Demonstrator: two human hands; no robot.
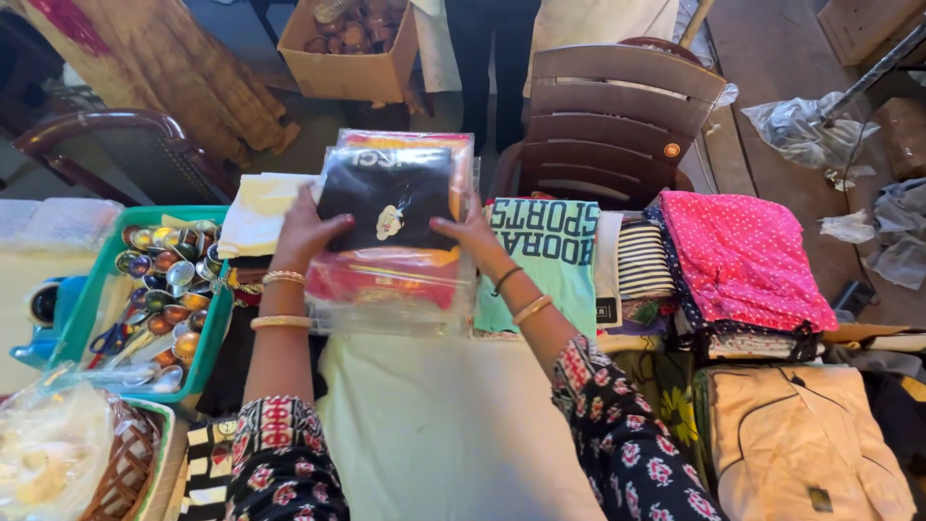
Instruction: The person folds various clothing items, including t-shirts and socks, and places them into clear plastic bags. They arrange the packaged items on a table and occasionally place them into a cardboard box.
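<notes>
A green tray (pixel 87 309) of shiny spoons sits left; a folded pink dotted garment (pixel 748 256) lies right, a brown plastic chair (pixel 617 116) and cardboard box (pixel 347 68) behind

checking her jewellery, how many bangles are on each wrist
3: two on the left wrist, stacked apart, one gold on the right wrist beside a thin dark band. Sleeves may hide more.
</notes>
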